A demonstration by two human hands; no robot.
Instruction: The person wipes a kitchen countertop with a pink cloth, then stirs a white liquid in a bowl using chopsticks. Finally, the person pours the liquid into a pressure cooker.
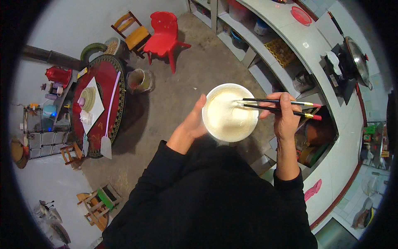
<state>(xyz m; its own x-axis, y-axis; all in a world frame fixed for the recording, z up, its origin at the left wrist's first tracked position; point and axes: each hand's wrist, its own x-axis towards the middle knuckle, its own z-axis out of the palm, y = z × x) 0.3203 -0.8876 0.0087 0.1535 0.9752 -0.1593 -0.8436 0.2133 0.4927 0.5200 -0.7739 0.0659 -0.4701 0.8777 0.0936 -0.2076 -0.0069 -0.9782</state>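
My left hand grips a round white bowl at its left side, thumb up by the rim. Inside lies a pale, cream-coloured powder or paste; bright glare hides its exact texture. In my right hand is a pair of black chopsticks with gold bands and pinkish-red ends. Their tips reach over the rim into the bowl and carry some white stuff. The bowl is held in front of my body, above the floor.
A red round table on the left bears a white board, a basket and a fly swatter. Beyond are a red plastic chair, a wooden chair and a bucket. A white counter curves along the right, with a lidded wok.
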